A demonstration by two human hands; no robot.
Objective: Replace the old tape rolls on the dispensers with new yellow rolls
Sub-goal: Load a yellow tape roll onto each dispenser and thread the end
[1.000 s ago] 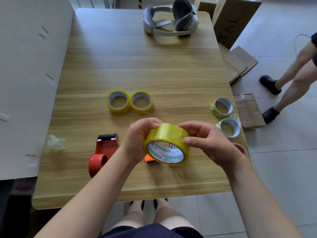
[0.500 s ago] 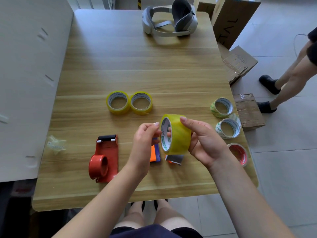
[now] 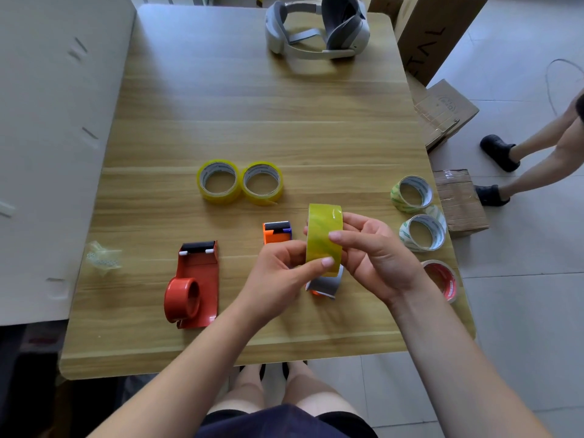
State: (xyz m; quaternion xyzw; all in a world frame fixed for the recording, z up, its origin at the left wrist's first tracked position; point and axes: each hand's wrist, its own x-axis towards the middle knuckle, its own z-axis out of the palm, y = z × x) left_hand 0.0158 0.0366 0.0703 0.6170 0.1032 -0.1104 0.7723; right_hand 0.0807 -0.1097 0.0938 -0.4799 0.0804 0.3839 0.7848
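Now: new yellow roll held on edge

Left hand (image 3: 278, 273) and right hand (image 3: 373, 257) both pinch the yellow tape roll (image 3: 324, 238), upright above the wooden table (image 3: 221, 343), thumbs on its outer band, likely seeking the loose end. Just beyond lies the orange dispenser (image 3: 277, 233); farther, two spare yellow rolls (image 3: 218, 181).

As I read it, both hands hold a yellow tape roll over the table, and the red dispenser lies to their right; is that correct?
Not quite: the head view shows the red dispenser lying to their left, not right. The left hand and right hand do hold the yellow tape roll over the table.
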